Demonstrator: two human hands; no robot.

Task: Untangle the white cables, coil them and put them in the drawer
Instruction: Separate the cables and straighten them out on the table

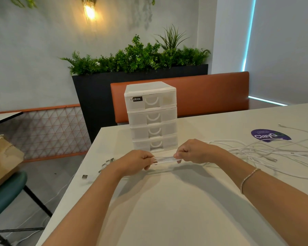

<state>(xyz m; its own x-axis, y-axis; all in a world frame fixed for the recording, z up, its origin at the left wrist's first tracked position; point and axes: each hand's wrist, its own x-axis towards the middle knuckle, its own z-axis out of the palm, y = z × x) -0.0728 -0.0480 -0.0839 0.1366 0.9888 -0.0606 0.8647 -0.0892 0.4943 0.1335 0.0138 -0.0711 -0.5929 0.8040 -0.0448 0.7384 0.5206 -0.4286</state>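
White cables (164, 159) stretched between both fists, left hand (137, 160) and right hand (194, 151) fingers clamped on them

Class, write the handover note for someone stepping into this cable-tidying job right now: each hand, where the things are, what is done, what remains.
Left hand and right hand each grip one end of a short bundle of white cables, held stretched between them just above the table.
A loose tangle of cables lies on the table to the right.
The drawer unit stands behind the hands, all four drawers closed.
Done: one bundle gathered.
Left: finish that coil, open a drawer, stow it, then untangle and coil the rest.
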